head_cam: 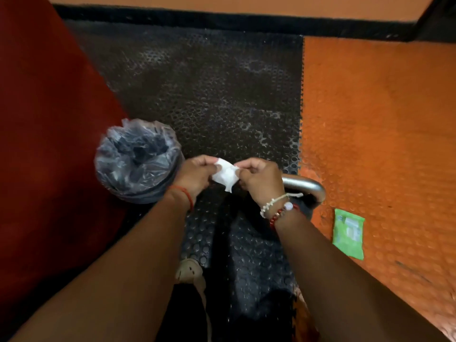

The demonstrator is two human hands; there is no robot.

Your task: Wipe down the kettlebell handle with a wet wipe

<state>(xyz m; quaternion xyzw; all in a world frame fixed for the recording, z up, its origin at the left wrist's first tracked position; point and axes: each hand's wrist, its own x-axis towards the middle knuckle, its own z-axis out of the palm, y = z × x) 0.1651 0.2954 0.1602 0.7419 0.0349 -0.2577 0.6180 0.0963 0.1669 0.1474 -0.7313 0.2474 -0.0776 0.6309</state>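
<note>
A crumpled white wet wipe (225, 175) is stretched between my two hands above the black rubber mat. My left hand (196, 175) pinches its left edge and my right hand (261, 180) pinches its right edge. The kettlebell's silver handle (309, 186) curves out from behind my right wrist, at the seam of the black and orange mats. Its dark body is mostly hidden by my right hand and forearm. The wipe is in the air, apart from the handle.
A small bin (138, 161) lined with a clear plastic bag stands on the floor left of my left hand. A green wet-wipe pack (348, 233) lies on the orange mat (382, 119) to the right. A red wall (44, 119) runs along the left. My foot (190, 270) shows below.
</note>
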